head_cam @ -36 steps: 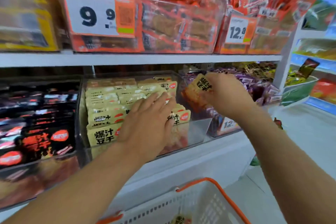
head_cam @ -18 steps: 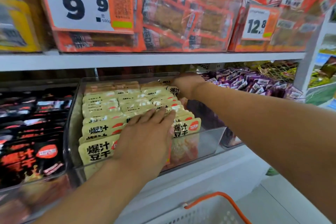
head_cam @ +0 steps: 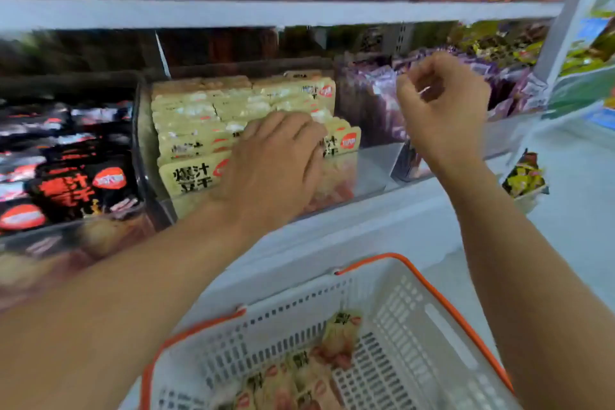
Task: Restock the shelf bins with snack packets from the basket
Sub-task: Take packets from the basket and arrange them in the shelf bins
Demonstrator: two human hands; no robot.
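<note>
A shop shelf fills the view: a white shelf board [head_cam: 266, 12] runs across the top, and under it sits a clear bin [head_cam: 346, 176] packed with yellow snack packets [head_cam: 199, 123]. That bin is the landmark. To its left lies a bin of black packets [head_cam: 66, 176], to its right a bin of purple packets [head_cam: 366, 100], and below it, nearest the camera, a white basket [head_cam: 416, 326] with orange handles.

Half a second ago the right hand [head_cam: 442, 110] was deep at the back of the yellow bin, placing a packet. Now it is pulled back to the right of the bin, in front of the purple packets, fingers curled and holding nothing that I can see. The left hand [head_cam: 273, 163] is much where it was, fingers fairly straight, pressing on the front rows of yellow packets.

So one more packet appears to have joined the rows. The camera now tilts down, showing more yellow packets in the basket [head_cam: 299, 376]. Restocking is not finished; the next move is likely a reach down for another.
</note>
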